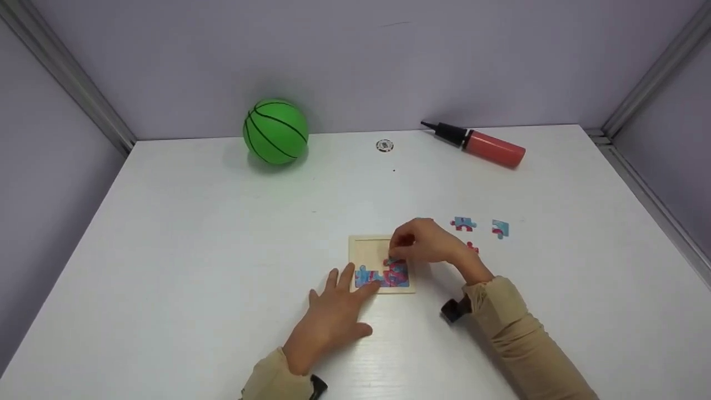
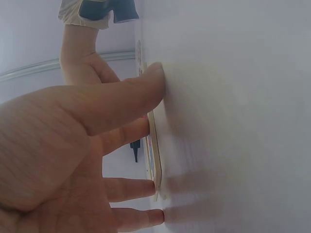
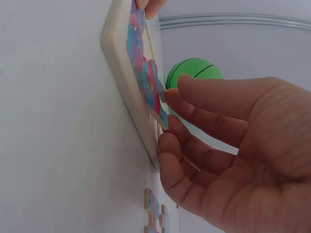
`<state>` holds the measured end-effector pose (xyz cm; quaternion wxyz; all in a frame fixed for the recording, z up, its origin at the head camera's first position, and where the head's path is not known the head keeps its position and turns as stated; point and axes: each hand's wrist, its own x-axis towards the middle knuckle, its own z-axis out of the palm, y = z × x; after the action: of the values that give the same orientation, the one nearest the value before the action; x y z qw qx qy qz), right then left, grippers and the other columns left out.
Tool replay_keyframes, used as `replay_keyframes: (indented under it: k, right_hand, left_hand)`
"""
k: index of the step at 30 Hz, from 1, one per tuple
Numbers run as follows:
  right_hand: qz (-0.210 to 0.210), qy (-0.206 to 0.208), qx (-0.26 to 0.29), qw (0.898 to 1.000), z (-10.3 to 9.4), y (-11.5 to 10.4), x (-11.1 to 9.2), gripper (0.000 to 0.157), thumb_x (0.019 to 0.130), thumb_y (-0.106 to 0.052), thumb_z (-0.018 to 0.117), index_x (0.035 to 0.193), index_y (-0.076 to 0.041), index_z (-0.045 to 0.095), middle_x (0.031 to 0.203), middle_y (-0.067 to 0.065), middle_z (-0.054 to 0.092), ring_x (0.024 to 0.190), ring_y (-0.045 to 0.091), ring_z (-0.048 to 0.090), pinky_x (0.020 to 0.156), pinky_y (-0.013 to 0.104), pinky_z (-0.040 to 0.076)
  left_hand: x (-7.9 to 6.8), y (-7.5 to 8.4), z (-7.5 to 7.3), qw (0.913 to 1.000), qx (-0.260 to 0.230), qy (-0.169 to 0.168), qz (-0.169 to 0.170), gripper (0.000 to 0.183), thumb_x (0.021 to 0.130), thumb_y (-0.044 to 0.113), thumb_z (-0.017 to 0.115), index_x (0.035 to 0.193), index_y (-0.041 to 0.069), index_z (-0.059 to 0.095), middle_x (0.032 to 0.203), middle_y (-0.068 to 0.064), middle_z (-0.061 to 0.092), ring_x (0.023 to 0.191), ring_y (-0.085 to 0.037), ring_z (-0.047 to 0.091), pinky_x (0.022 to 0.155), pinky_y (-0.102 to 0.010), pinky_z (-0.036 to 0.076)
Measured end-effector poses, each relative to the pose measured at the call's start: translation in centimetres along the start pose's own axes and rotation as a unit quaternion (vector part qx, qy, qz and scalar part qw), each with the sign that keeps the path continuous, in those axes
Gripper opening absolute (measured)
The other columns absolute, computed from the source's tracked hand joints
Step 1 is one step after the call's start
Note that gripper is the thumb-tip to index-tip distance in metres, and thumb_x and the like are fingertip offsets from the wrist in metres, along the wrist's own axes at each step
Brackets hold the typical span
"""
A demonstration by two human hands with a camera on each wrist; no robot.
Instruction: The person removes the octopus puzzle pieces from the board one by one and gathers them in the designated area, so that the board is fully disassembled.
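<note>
A small wooden puzzle tray [image 1: 365, 248] lies on the white table, its near part filled with joined pink and blue pieces [image 1: 397, 279]. Over the tray's right side, my right hand [image 1: 425, 243] pinches a puzzle piece [image 3: 158, 83] between thumb and fingers. That piece is tilted close above the fitted ones in the right wrist view, and the fingers partly cover it in the head view. My left hand [image 1: 332, 318] spreads its fingers at the near left corner of the tray. One left finger [image 2: 127, 136] reaches over the frame's edge onto the near row.
Several loose puzzle pieces lie right of the tray, among them a pink and blue one [image 1: 464, 224] and a corner piece [image 1: 500, 228]. Farther back are a green ball [image 1: 276, 132], a round black-and-white chip [image 1: 384, 145] and a red and black hand pump [image 1: 493, 148] near the wall.
</note>
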<state>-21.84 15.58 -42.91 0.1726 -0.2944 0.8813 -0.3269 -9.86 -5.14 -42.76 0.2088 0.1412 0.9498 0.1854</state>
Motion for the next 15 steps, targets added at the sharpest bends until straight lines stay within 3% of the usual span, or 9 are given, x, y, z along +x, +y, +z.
replay_keyframes:
  k: [8, 15]
  right_hand:
    - [-0.009, -0.017, 0.026, 0.999, 0.12, -0.12, -0.04, 0.003, 0.085, -0.012, 0.072, 0.087, -0.011, 0.070, 0.079, -0.005, 0.067, 0.071, 0.012, 0.055, 0.069, 0.029, 0.048]
    - [-0.035, -0.022, 0.040, 0.998, 0.03, -0.07, -0.25, 0.011, 0.083, -0.004, 0.071, 0.093, -0.008, 0.070, 0.087, -0.001, 0.068, 0.077, 0.013, 0.060, 0.074, 0.032, 0.052]
  left_hand:
    - [-0.23, -0.06, 0.02, 1.0000, 0.000, 0.004, 0.007, 0.069, 0.082, 0.032, 0.075, 0.144, 0.027, 0.044, 0.156, -0.019, 0.019, 0.140, -0.046, 0.016, 0.095, -0.074, 0.025]
    - [-0.20, -0.11, 0.03, 0.9999, -0.001, 0.000, 0.010, 0.069, 0.083, 0.033, 0.074, 0.145, 0.027, 0.043, 0.157, -0.018, 0.018, 0.141, -0.046, 0.015, 0.096, -0.074, 0.024]
